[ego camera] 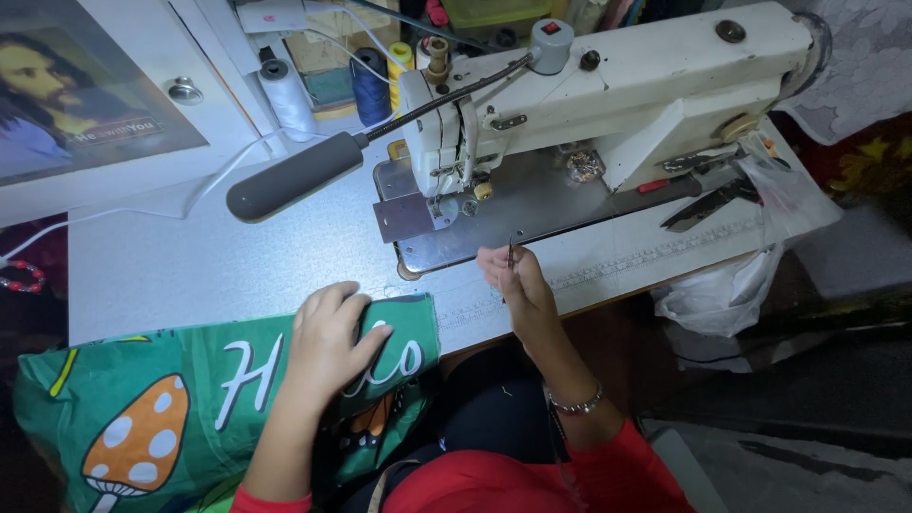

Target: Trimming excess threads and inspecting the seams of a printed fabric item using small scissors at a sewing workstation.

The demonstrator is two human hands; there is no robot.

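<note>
Grey table [190, 256] bears sewing machine [608, 95] (plus green fabric [190, 389]).

A rectangular portrait poster [71, 90] lies at the table's far-left corner.

One head view, looking steeply down at your own lap and worktop.

You see everything from a single camera on your head, tilted forward and down over the surface [190, 266], close enough that your forearms enter from the bottom edge. The sewing machine [608, 85] sits beyond your hands, toward the top of the view, angled slightly; floor shows to the right of it. No second view overlaps this one.
</note>
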